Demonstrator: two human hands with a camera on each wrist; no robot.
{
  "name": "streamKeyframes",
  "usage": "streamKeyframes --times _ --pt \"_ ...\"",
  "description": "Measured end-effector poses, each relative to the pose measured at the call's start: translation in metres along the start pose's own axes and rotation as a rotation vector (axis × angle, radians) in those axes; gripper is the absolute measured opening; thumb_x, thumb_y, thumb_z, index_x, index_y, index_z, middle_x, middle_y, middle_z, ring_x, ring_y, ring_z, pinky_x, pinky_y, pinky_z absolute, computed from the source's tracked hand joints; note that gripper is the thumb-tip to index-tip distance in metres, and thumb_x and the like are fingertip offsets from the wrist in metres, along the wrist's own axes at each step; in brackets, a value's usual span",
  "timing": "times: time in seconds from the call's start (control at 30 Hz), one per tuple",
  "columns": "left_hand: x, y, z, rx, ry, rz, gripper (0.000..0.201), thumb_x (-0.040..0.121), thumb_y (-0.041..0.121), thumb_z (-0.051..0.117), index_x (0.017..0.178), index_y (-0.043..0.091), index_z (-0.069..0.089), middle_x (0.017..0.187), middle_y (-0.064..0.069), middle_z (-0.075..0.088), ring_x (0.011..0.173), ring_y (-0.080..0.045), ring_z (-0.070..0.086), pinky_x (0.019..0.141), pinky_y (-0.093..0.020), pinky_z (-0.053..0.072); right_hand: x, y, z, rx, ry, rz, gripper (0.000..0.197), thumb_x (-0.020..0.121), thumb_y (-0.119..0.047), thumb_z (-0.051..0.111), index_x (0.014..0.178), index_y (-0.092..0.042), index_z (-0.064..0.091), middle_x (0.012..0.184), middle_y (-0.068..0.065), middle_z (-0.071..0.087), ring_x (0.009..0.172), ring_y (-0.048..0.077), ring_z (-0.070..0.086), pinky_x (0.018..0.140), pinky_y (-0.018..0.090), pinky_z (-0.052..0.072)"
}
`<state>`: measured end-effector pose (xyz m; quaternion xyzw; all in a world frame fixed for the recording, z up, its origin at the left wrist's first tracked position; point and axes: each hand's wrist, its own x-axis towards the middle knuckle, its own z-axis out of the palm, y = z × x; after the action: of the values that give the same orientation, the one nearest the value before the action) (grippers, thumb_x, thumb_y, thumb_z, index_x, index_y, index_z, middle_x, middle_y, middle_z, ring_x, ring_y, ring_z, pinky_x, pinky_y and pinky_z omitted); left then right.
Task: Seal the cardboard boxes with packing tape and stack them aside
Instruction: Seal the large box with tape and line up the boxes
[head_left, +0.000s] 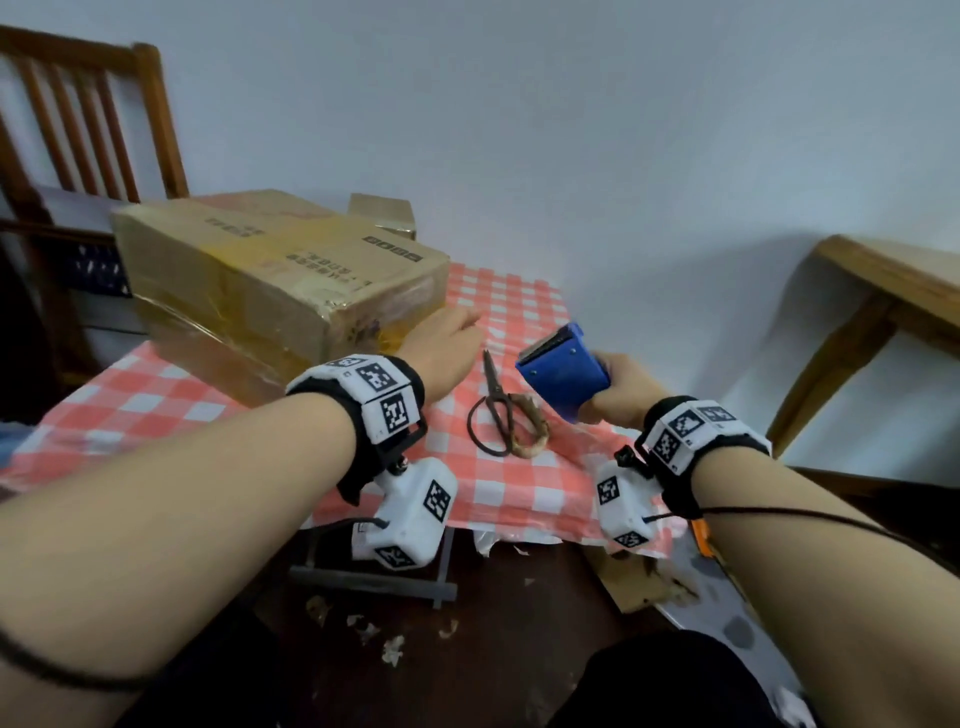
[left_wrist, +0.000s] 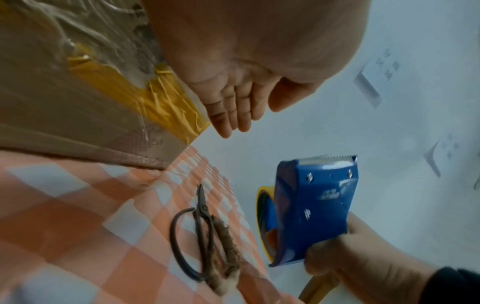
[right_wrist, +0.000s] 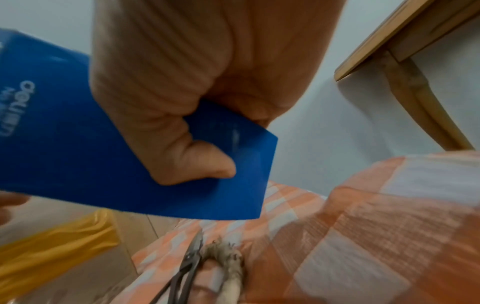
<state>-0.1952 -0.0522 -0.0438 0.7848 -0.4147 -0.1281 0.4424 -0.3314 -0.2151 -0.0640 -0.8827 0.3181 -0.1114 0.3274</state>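
A large cardboard box (head_left: 280, 270) wrapped in clear and yellow tape stands tilted on the checked tablecloth (head_left: 156, 395), its near edge lifted. My left hand (head_left: 452, 332) hovers beside its right end with straight fingers (left_wrist: 228, 115), holding nothing. My right hand (head_left: 618, 384) grips a blue tape dispenser (head_left: 563, 371) above the table's right side, its toothed blade pointing away. A yellow tape roll (left_wrist: 262, 222) sits inside the dispenser (left_wrist: 314, 209). The thumb (right_wrist: 187, 152) presses on the blue housing (right_wrist: 64, 144).
Old scissors (head_left: 501, 410) with one rope-wrapped handle lie between my hands. A smaller box (head_left: 384, 213) sits behind the big one. A wooden chair (head_left: 88, 119) stands at the left and a wooden table (head_left: 893, 291) at the right. Paper scraps litter the floor (head_left: 384, 639).
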Motion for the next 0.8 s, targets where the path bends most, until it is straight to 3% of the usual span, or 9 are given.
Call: streamKeyframes --times 0.1,0.17,0.2,0.27,0.33,0.47,0.57,0.67,0.8 --pt "-0.005 0.007 0.003 -0.229 -0.094 -0.080 0.038 0.094 0.008 0.038 0.128 0.002 0.053 0.137 -0.012 0.050 0.128 -0.025 0.043 0.104 -0.034 0.037 -0.012 -0.010 0.002 -0.059 -0.035 -0.040 0.029 0.070 0.007 0.068 0.096 0.000 0.059 0.075 0.005 0.056 0.066 0.014 0.051 0.055 0.017 0.042" --pt "-0.011 0.012 0.002 -0.337 -0.116 -0.139 0.033 0.083 0.026 0.046 0.107 0.007 0.060 0.120 -0.008 0.059 0.112 -0.023 0.051 0.087 -0.032 0.041 -0.015 -0.014 0.005 -0.104 -0.054 -0.068 0.030 0.072 0.012 0.063 0.098 -0.001 0.060 0.081 0.007 0.057 0.071 0.017 0.053 0.056 0.018 0.040" --pt "-0.014 0.014 0.001 -0.355 -0.127 -0.155 0.040 0.073 0.034 0.048 0.103 0.010 0.061 0.113 -0.006 0.060 0.104 -0.021 0.052 0.082 -0.031 0.041 -0.016 -0.015 0.006 -0.125 -0.059 -0.080 0.032 0.071 0.013 0.061 0.099 -0.002 0.060 0.082 0.008 0.058 0.074 0.020 0.054 0.058 0.019 0.040" --pt "-0.020 0.014 -0.002 -0.337 -0.174 -0.141 0.051 0.068 0.037 0.049 0.105 0.006 0.066 0.109 -0.006 0.063 0.098 -0.019 0.055 0.077 -0.030 0.041 -0.018 -0.019 0.007 -0.145 -0.060 -0.102 0.034 0.070 0.014 0.059 0.094 -0.009 0.058 0.080 0.005 0.058 0.076 0.020 0.055 0.059 0.020 0.039" --pt "-0.023 0.012 -0.003 -0.337 -0.195 -0.119 0.045 0.081 0.033 0.049 0.111 0.004 0.067 0.111 -0.005 0.067 0.098 -0.017 0.059 0.075 -0.027 0.042 -0.021 -0.023 0.008 -0.151 -0.065 -0.122 0.034 0.070 0.015 0.058 0.088 -0.014 0.055 0.074 0.000 0.055 0.073 0.018 0.053 0.057 0.020 0.038" --pt "-0.029 0.008 -0.009 -0.394 -0.017 -0.065 0.026 0.089 0.013 0.052 0.100 -0.001 0.070 0.099 -0.009 0.067 0.079 -0.010 0.056 0.065 -0.023 0.042 -0.026 -0.029 0.010 -0.170 -0.060 -0.132 0.034 0.071 0.015 0.057 0.081 -0.017 0.051 0.071 -0.003 0.052 0.069 0.015 0.051 0.056 0.019 0.037" --pt "-0.035 0.009 -0.013 -0.379 -0.030 -0.021 0.024 0.084 0.008 0.060 0.095 -0.013 0.068 0.087 -0.014 0.062 0.071 -0.011 0.053 0.061 -0.022 0.040 -0.027 -0.031 0.011 -0.170 -0.058 -0.129 0.032 0.070 0.014 0.057 0.083 -0.014 0.053 0.075 0.002 0.055 0.071 0.018 0.052 0.059 0.021 0.040" --pt "-0.038 0.012 -0.015 -0.360 -0.062 -0.012 0.028 0.086 0.009 0.055 0.101 -0.011 0.068 0.092 -0.014 0.063 0.073 -0.010 0.053 0.063 -0.023 0.041 -0.029 -0.034 0.011 -0.159 -0.053 -0.133 0.035 0.069 0.016 0.057 0.077 -0.018 0.051 0.070 -0.001 0.053 0.067 0.016 0.051 0.056 0.021 0.038" --pt "-0.038 0.012 -0.016 -0.349 -0.080 -0.015 0.030 0.089 0.012 0.050 0.102 -0.007 0.069 0.097 -0.012 0.066 0.075 -0.009 0.052 0.065 -0.021 0.042 -0.030 -0.038 0.011 -0.145 -0.055 -0.133 0.035 0.068 0.017 0.056 0.089 -0.012 0.055 0.076 0.004 0.056 0.071 0.020 0.054 0.058 0.022 0.041"
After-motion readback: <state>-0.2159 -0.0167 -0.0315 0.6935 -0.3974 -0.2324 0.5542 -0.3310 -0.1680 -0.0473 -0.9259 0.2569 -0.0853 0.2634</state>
